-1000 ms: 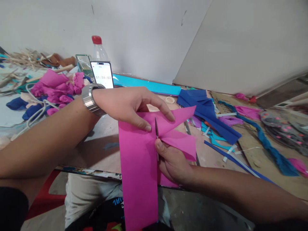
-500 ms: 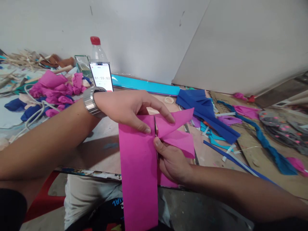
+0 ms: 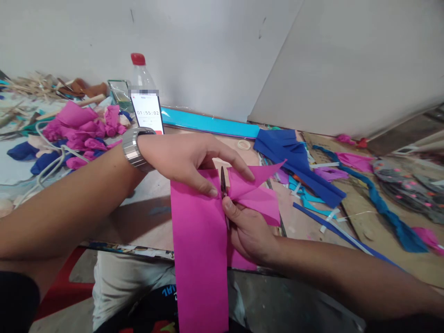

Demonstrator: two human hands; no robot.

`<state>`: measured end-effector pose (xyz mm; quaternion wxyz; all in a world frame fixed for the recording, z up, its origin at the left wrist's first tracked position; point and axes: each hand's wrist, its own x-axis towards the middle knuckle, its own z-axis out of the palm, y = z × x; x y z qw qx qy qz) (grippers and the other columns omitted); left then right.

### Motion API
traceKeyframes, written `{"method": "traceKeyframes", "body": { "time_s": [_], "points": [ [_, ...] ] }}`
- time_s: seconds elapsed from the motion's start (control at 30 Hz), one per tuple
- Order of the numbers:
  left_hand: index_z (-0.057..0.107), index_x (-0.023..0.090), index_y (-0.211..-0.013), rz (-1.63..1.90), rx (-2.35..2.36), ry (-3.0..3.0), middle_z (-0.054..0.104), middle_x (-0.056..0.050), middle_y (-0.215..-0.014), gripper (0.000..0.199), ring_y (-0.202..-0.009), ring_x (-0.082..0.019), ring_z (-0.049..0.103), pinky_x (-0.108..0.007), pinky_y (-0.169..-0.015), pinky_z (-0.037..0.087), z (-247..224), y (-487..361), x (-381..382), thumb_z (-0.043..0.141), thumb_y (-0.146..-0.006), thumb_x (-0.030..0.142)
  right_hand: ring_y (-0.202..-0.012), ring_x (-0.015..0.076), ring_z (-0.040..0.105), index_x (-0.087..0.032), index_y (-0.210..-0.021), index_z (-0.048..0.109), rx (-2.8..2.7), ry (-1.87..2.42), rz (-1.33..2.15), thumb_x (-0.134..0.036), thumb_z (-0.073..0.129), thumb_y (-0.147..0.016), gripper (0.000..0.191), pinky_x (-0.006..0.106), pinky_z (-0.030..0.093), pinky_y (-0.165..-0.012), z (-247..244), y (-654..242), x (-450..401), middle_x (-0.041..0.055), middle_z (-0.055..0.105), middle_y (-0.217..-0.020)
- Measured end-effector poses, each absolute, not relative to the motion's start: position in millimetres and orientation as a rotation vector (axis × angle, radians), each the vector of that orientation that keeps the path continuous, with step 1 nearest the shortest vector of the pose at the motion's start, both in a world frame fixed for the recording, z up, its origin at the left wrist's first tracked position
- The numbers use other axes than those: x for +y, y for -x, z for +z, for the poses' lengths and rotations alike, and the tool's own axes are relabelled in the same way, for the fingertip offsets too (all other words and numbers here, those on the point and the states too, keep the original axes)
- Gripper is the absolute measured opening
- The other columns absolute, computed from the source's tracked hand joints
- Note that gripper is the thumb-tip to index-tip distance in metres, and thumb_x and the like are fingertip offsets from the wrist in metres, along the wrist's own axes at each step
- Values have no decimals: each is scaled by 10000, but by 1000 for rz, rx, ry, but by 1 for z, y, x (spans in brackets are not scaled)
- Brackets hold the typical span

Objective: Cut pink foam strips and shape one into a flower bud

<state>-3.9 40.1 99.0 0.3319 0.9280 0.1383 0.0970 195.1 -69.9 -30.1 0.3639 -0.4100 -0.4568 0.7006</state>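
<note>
A bright pink crepe paper sheet hangs over the table's front edge, split from its far edge down to the scissors. My left hand reaches across its top, the thumb pressing the left strip and a finger on the right piece. In my right hand are the scissors, whose dark blades point away from me and show in the split. Their handles are mostly covered by my fingers. To the right of the cut, the paper's corner flares up and folds over.
A phone showing a timer leans on a red-capped bottle. Crumpled pink and blue pieces and a white cable lie left. Blue paper, scraps and cardboard are at right. A wall closes off the back.
The scissor blades have spread and show more plainly, with a wider gap in the paper around them. The right-hand paper corner has shifted slightly right; both hands stay nearly in place.
</note>
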Motion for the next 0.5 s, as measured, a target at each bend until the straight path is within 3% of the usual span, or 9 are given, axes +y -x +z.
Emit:
{"method": "traceKeyframes", "body": {
  "time_s": [0.1,0.27,0.4,0.5],
  "points": [
    [647,276,-1368,268,405,-2430,712,-54,-1186,552,-771,-92,647,-201,-721,475,103,7,40,744,-826,237,-990,221,716,-213,-1080,700,-1010,969,1931,-666,718,-822,521,409,548,-986,-23,-191,-71,50,761,-973],
    [575,260,-1444,361,494,-2424,704,1,-815,603,-571,-82,553,-202,-583,419,111,18,45,714,-858,223,-1016,195,698,-245,-1193,666,-1100,854,1972,-504,841,-770,525,363,552,-948,-9,-184,-71,41,737,-1116],
    [504,211,-1504,480,620,-2363,665,8,-714,673,-529,-90,485,-228,-554,395,119,31,50,716,-865,235,-887,164,697,-181,-1053,710,-1185,873,2123,-404,885,-732,429,316,565,-851,-3,-184,-74,30,749,-1015],
    [560,199,-1451,615,740,-2374,677,-1,-747,580,-592,-95,499,-239,-579,384,127,43,51,690,-910,363,-795,136,693,-169,-954,720,-1186,909,2085,-373,878,-742,334,259,569,-716,4,-195,-77,13,751,-917]
  ]
}}
